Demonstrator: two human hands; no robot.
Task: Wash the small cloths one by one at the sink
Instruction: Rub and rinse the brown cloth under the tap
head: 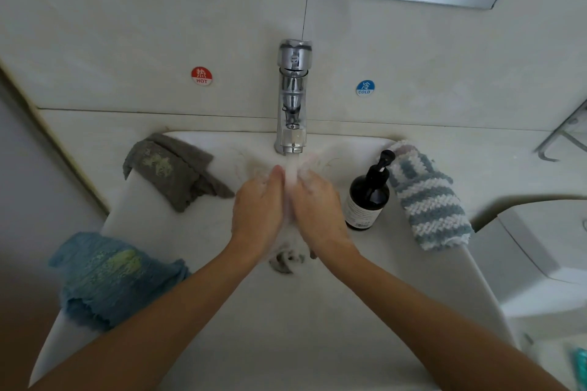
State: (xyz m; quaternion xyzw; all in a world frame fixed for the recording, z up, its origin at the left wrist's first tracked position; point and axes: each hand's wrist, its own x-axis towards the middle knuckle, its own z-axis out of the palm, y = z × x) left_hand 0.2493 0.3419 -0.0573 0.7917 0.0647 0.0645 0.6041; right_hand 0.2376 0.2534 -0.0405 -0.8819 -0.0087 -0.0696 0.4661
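I have both hands under the running faucet, over the middle of the sink. My left hand and right hand are pressed side by side with foam on the fingers; whether they grip a pale cloth between them I cannot tell. Three cloths wait on the sink's rim: a grey cloth at the back left corner, a blue cloth on the left edge, both stained yellow-green, and a striped cloth on the right edge beside the soap bottle. I judge them light, limp, heavier and slippery once soaked; I would pinch a corner that overhangs the basin.
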